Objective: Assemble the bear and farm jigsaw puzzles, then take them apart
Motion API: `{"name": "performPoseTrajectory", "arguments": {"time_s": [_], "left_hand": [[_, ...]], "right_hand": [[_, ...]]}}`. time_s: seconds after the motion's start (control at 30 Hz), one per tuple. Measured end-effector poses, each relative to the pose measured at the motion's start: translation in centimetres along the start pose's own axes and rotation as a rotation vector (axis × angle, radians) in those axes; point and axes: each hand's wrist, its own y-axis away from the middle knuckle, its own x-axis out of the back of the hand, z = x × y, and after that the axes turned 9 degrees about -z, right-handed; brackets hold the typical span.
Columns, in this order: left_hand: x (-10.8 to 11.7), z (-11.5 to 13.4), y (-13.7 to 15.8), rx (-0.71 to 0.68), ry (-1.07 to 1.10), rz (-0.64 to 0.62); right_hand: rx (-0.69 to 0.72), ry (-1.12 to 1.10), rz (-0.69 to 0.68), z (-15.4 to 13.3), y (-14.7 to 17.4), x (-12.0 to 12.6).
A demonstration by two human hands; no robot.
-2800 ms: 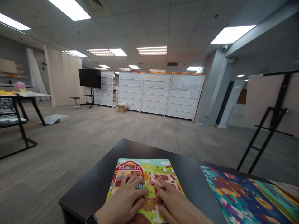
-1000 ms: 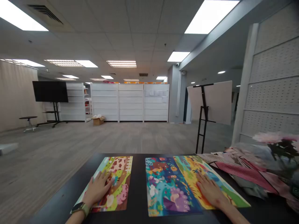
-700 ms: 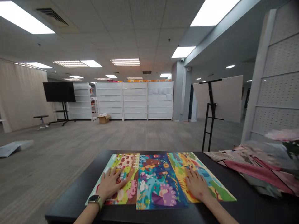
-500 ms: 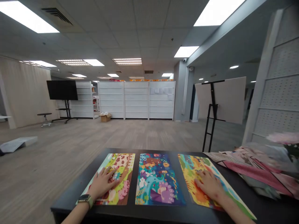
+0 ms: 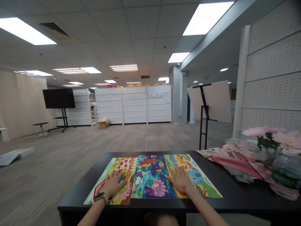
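On the black table (image 5: 81, 192), at the near side, lie flat the farm board (image 5: 128, 183) at left, the dark blue board (image 5: 152, 177) in the middle and the yellow board (image 5: 197, 175) at right — three in all. Their sides come together; whether one overlaps another, I cannot tell. The left hand (image 5: 114, 183) rests palm down on the farm board, fingers spread, hiding part of its print. The right hand (image 5: 181, 182) rests likewise on the left part of the yellow board. Neither hand pinches anything. One watch (image 5: 100, 197) is on the left wrist, its face hard to see.

At right stands one bottle (image 5: 285, 177) with a green label (its pale letters are too small to read). Pink flowers (image 5: 288, 138) behind it are cut off by the right edge — their number is unclear. Far left are one black screen (image 5: 58, 98), one stool (image 5: 41, 124) and one carton (image 5: 103, 124).
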Motion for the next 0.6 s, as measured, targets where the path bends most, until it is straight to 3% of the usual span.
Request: {"name": "performPoseTrajectory", "arguments": {"time_s": [0.17, 0.6], "left_hand": [[0.6, -0.1, 0.5, 0.007, 0.017, -0.003], [-0.3, -1.0, 0.2, 0.021, 0.094, -0.032]], "right_hand": [[0.009, -0.007, 0.030, 0.6, 0.4, 0.2], [-0.010, 0.007, 0.109, 3.0, -1.6, -3.1]]}}
